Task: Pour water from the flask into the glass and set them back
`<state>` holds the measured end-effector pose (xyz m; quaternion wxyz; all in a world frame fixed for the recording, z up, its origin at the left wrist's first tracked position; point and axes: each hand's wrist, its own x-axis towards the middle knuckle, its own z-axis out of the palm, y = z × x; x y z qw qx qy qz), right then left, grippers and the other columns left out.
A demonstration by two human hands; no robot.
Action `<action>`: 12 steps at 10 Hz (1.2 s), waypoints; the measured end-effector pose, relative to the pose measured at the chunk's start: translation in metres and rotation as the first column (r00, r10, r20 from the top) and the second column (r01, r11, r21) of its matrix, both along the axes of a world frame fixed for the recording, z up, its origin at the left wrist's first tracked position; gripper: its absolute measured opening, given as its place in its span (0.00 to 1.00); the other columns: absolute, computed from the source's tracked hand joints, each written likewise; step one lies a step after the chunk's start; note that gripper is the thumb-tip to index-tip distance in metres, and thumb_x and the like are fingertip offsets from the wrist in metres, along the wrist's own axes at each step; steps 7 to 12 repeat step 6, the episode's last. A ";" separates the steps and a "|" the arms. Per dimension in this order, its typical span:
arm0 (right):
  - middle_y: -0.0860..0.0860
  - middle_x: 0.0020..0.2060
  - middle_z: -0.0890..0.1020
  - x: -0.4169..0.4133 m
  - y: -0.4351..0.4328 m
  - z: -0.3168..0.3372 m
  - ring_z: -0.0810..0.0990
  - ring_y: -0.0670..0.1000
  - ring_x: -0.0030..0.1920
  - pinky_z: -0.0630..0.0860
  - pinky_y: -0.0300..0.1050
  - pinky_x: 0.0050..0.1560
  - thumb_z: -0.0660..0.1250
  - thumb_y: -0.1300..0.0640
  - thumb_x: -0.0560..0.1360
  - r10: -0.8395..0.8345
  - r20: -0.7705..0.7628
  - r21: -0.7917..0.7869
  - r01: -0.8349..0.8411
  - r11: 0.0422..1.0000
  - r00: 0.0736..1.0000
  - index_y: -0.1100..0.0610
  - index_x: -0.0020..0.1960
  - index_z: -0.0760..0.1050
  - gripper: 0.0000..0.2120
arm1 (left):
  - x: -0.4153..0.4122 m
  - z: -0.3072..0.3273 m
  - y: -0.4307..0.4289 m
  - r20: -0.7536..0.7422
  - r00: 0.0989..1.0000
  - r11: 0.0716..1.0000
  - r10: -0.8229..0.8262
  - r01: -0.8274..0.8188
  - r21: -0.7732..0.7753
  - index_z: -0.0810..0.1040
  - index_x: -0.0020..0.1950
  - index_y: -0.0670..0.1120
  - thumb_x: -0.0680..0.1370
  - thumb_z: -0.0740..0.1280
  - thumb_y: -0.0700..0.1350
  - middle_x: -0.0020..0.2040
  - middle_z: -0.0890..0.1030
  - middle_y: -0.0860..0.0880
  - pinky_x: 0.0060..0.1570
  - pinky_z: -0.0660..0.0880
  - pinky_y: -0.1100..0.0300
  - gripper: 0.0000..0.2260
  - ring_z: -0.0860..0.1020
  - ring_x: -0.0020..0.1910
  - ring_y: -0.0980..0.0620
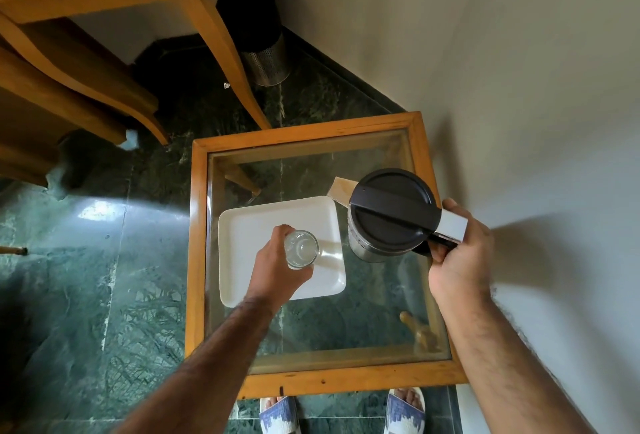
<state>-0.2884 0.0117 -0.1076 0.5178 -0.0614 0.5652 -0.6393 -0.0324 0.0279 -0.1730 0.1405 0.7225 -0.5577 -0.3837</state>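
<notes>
Left hand (277,269) fingers wrapped round the glass (300,248), upright above the white tray (242,225); right hand (457,253) fingers clenched on the handle of the flask (389,213), lid on, over the glass-topped table (197,225), beside the tray.

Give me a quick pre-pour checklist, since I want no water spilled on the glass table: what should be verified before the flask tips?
1. Left hand has a grip on the glass: ok.
2. Right hand holds the flask by its handle: ok.
3. Glass mouth faces up and is unobstructed: ok.
4. Flask spout is over the glass: not ok; the flask sits to the right, beside the white tray.
5. Flask lid is open for pouring: cannot tell; the black lid covers the top.
6. Glass is over the tray to catch drips: ok.
</notes>
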 end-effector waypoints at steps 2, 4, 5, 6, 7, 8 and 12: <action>0.45 0.21 0.73 -0.002 0.005 -0.005 0.69 0.43 0.19 0.61 0.35 0.19 0.61 0.67 0.82 -0.017 0.014 0.033 0.016 0.999 1.000 0.56 0.36 0.79 0.18 | -0.002 -0.003 -0.001 0.014 1.000 1.000 0.005 -0.005 0.000 0.70 0.67 0.49 0.66 0.83 0.43 0.61 0.79 0.49 0.51 0.76 0.62 0.33 0.76 0.54 0.51; 0.45 0.22 0.75 -0.008 0.008 -0.007 0.73 0.43 0.22 0.64 0.35 0.22 0.64 0.64 0.81 0.044 -0.038 0.014 -0.044 0.999 0.998 0.54 0.31 0.82 0.22 | -0.002 -0.003 -0.003 0.055 0.998 0.999 -0.041 0.039 0.026 0.69 0.67 0.48 0.66 0.83 0.45 0.62 0.80 0.48 0.53 0.77 0.57 0.35 0.79 0.57 0.45; 0.44 0.25 0.77 -0.017 0.013 0.004 0.75 0.45 0.27 0.69 0.38 0.29 0.68 0.53 0.76 0.185 -0.143 0.018 -0.184 0.983 0.972 0.51 0.32 0.82 0.14 | -0.002 0.011 -0.002 0.108 0.987 0.992 -0.115 0.108 0.069 0.62 0.78 0.44 0.66 0.83 0.54 0.77 0.70 0.44 0.72 0.70 0.49 0.48 0.70 0.74 0.42; 0.45 0.36 0.84 -0.031 0.011 0.023 0.83 0.44 0.37 0.78 0.38 0.37 0.62 0.40 0.80 0.341 -0.349 0.127 -0.317 0.940 0.873 0.52 0.46 0.82 0.18 | -0.003 0.034 -0.002 0.209 0.968 0.991 -0.136 0.137 0.013 0.54 0.83 0.42 0.70 0.77 0.62 0.83 0.59 0.43 0.80 0.58 0.47 0.51 0.58 0.82 0.43; 0.45 0.36 0.84 -0.031 0.011 0.023 0.83 0.44 0.37 0.78 0.38 0.37 0.62 0.40 0.80 0.341 -0.349 0.127 -0.317 0.940 0.873 0.52 0.46 0.82 0.18 | -0.003 0.034 -0.002 0.209 0.968 0.991 -0.136 0.137 0.013 0.54 0.83 0.42 0.70 0.77 0.62 0.83 0.59 0.43 0.80 0.58 0.47 0.51 0.58 0.82 0.43; 0.45 0.36 0.84 -0.031 0.011 0.023 0.83 0.44 0.37 0.78 0.38 0.37 0.62 0.40 0.80 0.341 -0.349 0.127 -0.317 0.940 0.873 0.52 0.46 0.82 0.18 | -0.003 0.034 -0.002 0.209 0.968 0.991 -0.136 0.137 0.013 0.54 0.83 0.42 0.70 0.77 0.62 0.83 0.59 0.43 0.80 0.58 0.47 0.51 0.58 0.82 0.43; 0.45 0.36 0.84 -0.031 0.011 0.023 0.83 0.44 0.37 0.78 0.38 0.37 0.62 0.40 0.80 0.341 -0.349 0.127 -0.317 0.940 0.873 0.52 0.46 0.82 0.18 | -0.003 0.034 -0.002 0.209 0.968 0.991 -0.136 0.137 0.013 0.54 0.83 0.42 0.70 0.77 0.62 0.83 0.59 0.43 0.80 0.58 0.47 0.51 0.58 0.82 0.43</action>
